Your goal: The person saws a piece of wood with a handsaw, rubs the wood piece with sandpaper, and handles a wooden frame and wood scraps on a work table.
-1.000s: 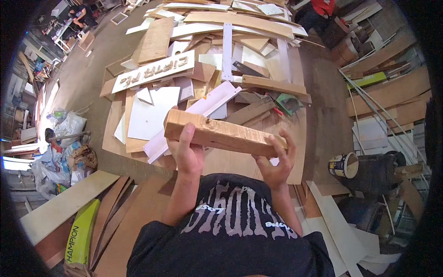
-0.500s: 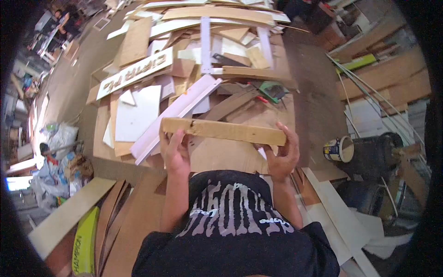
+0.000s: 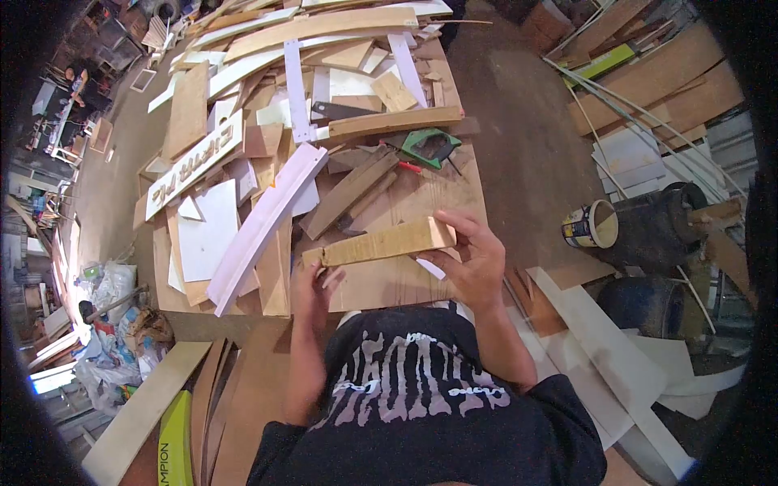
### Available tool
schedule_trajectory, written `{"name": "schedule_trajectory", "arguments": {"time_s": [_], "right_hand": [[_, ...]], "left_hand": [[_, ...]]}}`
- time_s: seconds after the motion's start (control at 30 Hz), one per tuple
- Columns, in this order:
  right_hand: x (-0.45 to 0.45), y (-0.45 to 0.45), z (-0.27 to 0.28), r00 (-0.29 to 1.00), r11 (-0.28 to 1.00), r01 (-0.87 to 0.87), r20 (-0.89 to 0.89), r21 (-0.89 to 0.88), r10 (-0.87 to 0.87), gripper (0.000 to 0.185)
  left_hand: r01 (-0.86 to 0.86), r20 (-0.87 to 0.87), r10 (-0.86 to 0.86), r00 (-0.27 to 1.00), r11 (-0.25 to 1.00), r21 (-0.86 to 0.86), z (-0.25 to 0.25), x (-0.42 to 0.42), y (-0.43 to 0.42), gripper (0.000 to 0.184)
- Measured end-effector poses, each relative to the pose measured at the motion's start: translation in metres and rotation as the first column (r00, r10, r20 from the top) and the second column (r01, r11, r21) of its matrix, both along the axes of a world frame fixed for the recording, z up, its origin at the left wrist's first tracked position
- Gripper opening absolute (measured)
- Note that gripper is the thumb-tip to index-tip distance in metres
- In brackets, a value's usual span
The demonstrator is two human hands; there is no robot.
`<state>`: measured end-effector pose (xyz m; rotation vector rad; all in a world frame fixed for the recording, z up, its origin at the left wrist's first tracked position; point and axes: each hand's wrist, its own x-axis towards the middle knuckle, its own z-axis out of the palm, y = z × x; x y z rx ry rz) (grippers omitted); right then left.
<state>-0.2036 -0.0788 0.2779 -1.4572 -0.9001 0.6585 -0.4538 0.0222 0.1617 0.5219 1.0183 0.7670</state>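
Between my two hands is a short wooden block (image 3: 381, 245), held above the near part of the workbench and tilted up toward the right. My left hand (image 3: 312, 287) grips its left end, by a dark notch in the wood. Around the right end my right hand (image 3: 474, 259) is closed, thumb below and fingers over the top. Behind the block lie a brown wooden board (image 3: 350, 194) and a hand saw with a green handle (image 3: 432, 148). A pale pink strip (image 3: 267, 231) slants across the bench on the left.
Wood offcuts and white panels cover the far bench, among them a lettered sign (image 3: 194, 166). A white bucket (image 3: 601, 224) and a black drum (image 3: 658, 227) stand right. Plastic bags (image 3: 109, 356) lie left. Boards (image 3: 150, 405) lean close on both sides of me.
The block has swung so its right end is higher and its left end lower. My view has turned, so the bench sits further left, and the saw shows more fully.
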Motion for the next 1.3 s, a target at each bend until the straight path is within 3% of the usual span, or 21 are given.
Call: {"name": "schedule_trajectory", "arguments": {"time_s": [0.07,0.1,0.17,0.27,0.47,0.53,0.67,0.73,0.87,0.93,0.97,1.03,1.13,1.23,1.3], "right_hand": [[0.008,-0.003,0.003,0.99,0.988,0.008,-0.138,0.152,0.013,0.044],[0.015,-0.007,0.002,0.989,0.989,0.015,-0.15,0.148,0.007,0.044],[0.031,-0.016,-0.001,0.997,0.993,-0.079,0.022,0.085,0.078,0.037],[0.051,-0.026,-0.003,0.997,0.993,-0.071,0.026,0.092,0.069,0.035],[0.101,-0.043,-0.022,0.986,1.0,0.011,-0.164,-0.004,-0.011,0.031],[0.12,-0.045,-0.033,0.98,0.999,0.049,-0.193,-0.02,-0.052,0.029],[0.151,-0.046,-0.058,0.93,0.984,0.175,-0.321,-0.032,-0.176,0.031],[0.166,-0.05,-0.061,0.94,0.98,0.151,-0.288,-0.132,-0.183,0.028],[0.188,-0.054,-0.091,0.939,0.964,0.086,-0.304,-0.251,-0.163,0.021],[0.191,-0.057,-0.102,0.948,0.947,0.088,-0.265,-0.31,-0.175,0.021],[0.19,-0.06,-0.104,0.947,0.921,0.086,-0.255,-0.38,-0.194,0.021],[0.188,-0.068,-0.11,0.953,0.881,0.09,-0.216,-0.465,-0.211,0.022],[0.186,-0.072,-0.119,0.964,0.849,0.13,-0.134,-0.512,-0.229,0.03],[0.182,-0.076,-0.113,0.937,0.888,0.126,-0.24,-0.442,-0.253,0.037],[0.19,-0.079,-0.107,0.955,0.888,0.09,-0.214,-0.451,-0.205,0.043]], "left_hand": [[-0.01,0.023,0.011,1.0,1.0,-0.016,-0.006,0.016,-0.012,0.039],[-0.018,0.05,0.02,0.999,0.999,-0.042,-0.012,0.022,-0.02,0.041],[-0.022,0.063,0.027,0.998,0.997,-0.075,-0.021,0.034,-0.033,0.043],[0.007,0.073,0.002,0.997,0.992,-0.123,-0.026,0.049,-0.046,0.045],[0.093,-0.234,-0.129,0.964,0.983,-0.156,-0.004,0.089,-0.074,0.047],[-0.138,-0.253,0.101,0.962,0.981,-0.133,-0.001,0.104,-0.087,0.043],[-0.201,-0.256,0.182,0.949,0.978,-0.051,-0.005,0.12,-0.105,0.036],[-0.343,-0.352,0.36,0.864,0.933,0.113,0.005,0.132,-0.115,0.025],[-0.363,-0.4,0.449,0.799,0.891,0.274,0.011,0.143,-0.117,0.034],[-0.202,-0.388,0.36,0.849,0.898,0.392,0.009,0.14,-0.109,0.029],[-0.205,-0.386,0.356,0.851,0.902,0.381,0.007,0.137,-0.102,0.029],[-0.019,-0.519,0.229,0.823,0.925,0.379,0.002,0.133,-0.095,0.04],[-0.067,-0.432,0.242,0.869,0.922,0.381,-0.018,0.134,-0.089,0.046],[-0.073,-0.399,0.184,0.898,0.958,0.277,-0.024,0.139,-0.087,0.045],[-0.08,-0.398,0.184,0.899,0.961,0.264,-0.03,0.146,-0.09,0.046]]}}
